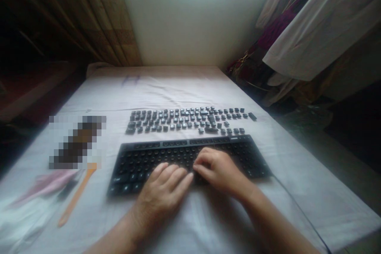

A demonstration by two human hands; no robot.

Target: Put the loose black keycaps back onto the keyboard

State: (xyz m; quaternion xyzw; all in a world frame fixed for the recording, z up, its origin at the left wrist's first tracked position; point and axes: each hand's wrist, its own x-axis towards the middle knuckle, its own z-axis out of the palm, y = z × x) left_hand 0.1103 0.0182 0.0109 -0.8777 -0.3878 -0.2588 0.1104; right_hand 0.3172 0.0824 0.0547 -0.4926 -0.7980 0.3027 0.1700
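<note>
A black keyboard (131, 162) lies on the cloth-covered table, with many of its keycaps off and some still on at its lower left. My left hand (166, 186) rests over its front edge, fingers stretched out and lying on it. Above the middle of the keyboard, my right hand (218, 170) is closed, thumb and fingertips pinched together. Whatever lies between those fingertips is too small or hidden to make out. Loose black keycaps (180, 120) lie in rows behind the keyboard.
To the left lie an orange stick-like tool (77, 194), a pink cloth (47, 182) and a pixelated dark item (77, 141). The keyboard's cable (297, 206) runs off at the right front. Behind the table stands a pale wall (193, 20), with a curtain (101, 16) and hanging clothes (312, 35).
</note>
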